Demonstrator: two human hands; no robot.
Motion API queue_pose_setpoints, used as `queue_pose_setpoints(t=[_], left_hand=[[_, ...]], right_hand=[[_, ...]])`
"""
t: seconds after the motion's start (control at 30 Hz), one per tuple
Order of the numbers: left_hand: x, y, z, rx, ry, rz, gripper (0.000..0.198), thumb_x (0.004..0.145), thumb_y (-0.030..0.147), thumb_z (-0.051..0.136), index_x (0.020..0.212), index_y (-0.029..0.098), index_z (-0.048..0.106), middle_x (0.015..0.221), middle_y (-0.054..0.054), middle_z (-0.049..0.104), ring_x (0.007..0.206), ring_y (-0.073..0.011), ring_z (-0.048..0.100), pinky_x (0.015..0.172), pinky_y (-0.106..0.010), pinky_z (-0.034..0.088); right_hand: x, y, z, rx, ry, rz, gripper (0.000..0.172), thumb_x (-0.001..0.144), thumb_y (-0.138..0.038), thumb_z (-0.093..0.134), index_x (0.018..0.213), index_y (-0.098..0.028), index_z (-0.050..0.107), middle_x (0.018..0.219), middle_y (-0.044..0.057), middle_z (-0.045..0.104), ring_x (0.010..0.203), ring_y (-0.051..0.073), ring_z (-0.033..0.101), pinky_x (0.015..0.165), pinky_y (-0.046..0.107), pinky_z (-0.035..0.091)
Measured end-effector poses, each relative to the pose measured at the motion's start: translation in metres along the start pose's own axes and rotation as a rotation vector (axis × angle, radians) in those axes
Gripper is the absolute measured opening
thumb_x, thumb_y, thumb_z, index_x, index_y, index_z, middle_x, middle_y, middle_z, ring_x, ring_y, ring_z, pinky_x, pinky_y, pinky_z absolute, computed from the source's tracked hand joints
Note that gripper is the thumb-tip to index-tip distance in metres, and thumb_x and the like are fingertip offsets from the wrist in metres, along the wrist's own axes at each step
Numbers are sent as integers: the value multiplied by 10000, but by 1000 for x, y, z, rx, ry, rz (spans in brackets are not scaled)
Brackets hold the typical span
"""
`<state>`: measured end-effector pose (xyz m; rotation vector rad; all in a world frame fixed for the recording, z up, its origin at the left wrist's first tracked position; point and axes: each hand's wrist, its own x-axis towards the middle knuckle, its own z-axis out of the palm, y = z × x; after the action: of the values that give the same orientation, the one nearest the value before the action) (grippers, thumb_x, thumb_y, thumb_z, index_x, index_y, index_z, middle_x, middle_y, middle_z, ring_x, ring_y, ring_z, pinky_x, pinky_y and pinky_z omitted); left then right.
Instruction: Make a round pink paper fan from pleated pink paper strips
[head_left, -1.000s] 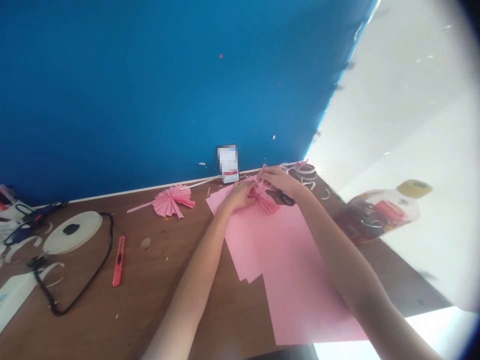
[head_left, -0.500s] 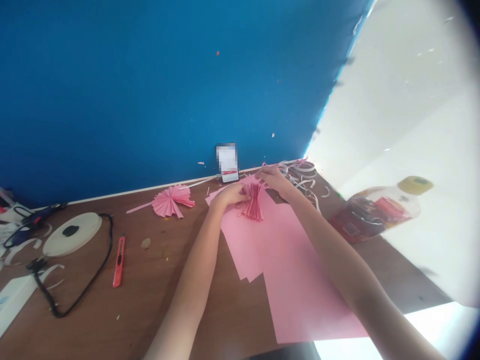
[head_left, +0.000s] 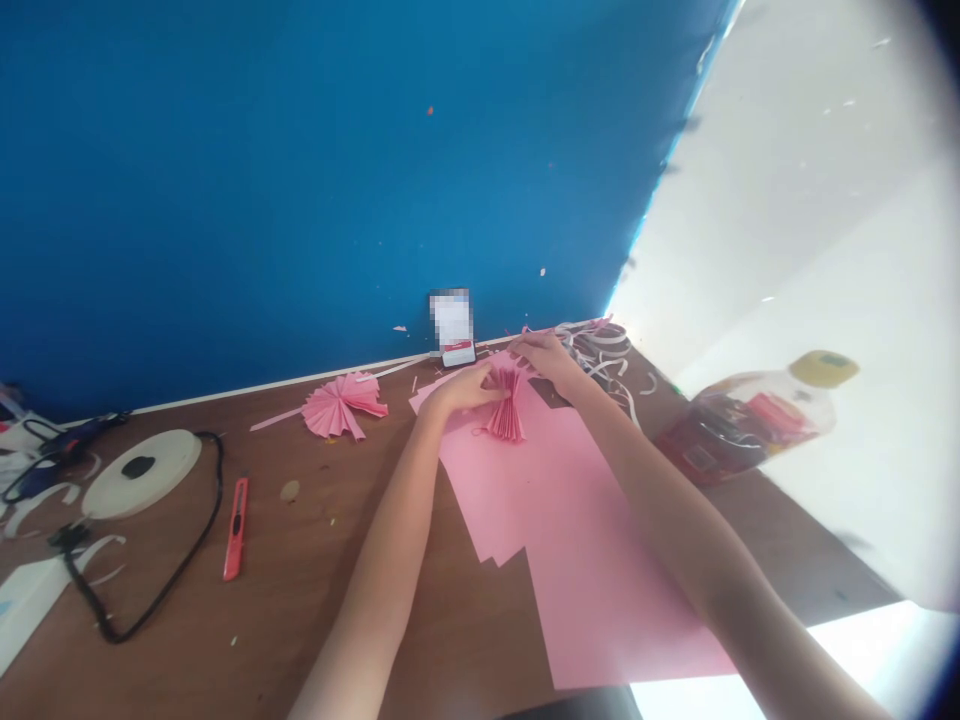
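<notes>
A pink paper pleated like a fan [head_left: 506, 412], pinched in at its middle, stands over pink paper sheets [head_left: 570, 520] on the brown table. My left hand [head_left: 466, 388] is closed on its left side, thumb and fingers at the narrow middle. Just beyond its top right is my right hand [head_left: 544, 358], fingers bent and drawn together; anything between the fingertips is too small to make out. A thin pink loop [head_left: 480, 431] shows at the fan's lower left. To the left lies another pink pleated paper [head_left: 337, 408], spread out round with a pink strip beside it.
A phone-like device [head_left: 453, 328] leans on the blue wall. White strips [head_left: 600, 350] lie tangled at the back right, near a yellow-capped bottle [head_left: 742, 425]. At left are a red box cutter [head_left: 236, 530], a white disc [head_left: 142, 475], a black cable [head_left: 202, 545] and a white block [head_left: 30, 605].
Both hands stay at the pleated paper with hardly any movement. The whole view has shifted very slightly.
</notes>
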<state>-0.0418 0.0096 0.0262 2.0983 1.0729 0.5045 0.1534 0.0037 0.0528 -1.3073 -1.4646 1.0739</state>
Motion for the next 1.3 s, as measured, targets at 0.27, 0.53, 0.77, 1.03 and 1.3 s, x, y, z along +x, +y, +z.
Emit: queue_pose_setpoints(t=[0.27,0.53,0.77,1.03,1.3], left_hand=[[2,9,0,18,12,91,251,806,308,477,617,181,581,623,-17,565,558,-143,488,558,-267,356],[-2,24,-9,-56,-77,0,211,785,303,533,624,201,622,588,-25,581,503,-149,489,545,-287,363],[-10,41,-21,134,-123,-115,204,798,310,490,716,192,635,676,-49,602,591,-177,526,583,-296,361],[-23,63,-37,101,-5,4,257,845,393,425,797,176,554,777,-27,593,636,-120,497,552,-241,330],[-23,62,-38,118,52,13,247,859,383,400,825,184,543,742,-14,606,636,-127,517,584,-250,353]], right_hand=[[-9,-9,9,59,-35,-16,159,782,-287,531,806,-171,637,640,17,596,554,100,520,540,222,415],[-4,5,22,196,-127,32,338,878,-460,442,906,-179,628,855,87,688,718,174,634,615,283,481],[-7,5,23,115,-396,10,530,873,-620,386,1044,-200,660,974,101,693,855,215,628,696,327,485],[-7,7,13,101,-539,-39,495,886,-534,395,1022,-153,680,971,124,668,915,242,588,854,415,452],[-11,3,5,84,-635,-75,304,765,-336,607,999,-164,695,1033,86,671,975,252,571,895,382,422]])
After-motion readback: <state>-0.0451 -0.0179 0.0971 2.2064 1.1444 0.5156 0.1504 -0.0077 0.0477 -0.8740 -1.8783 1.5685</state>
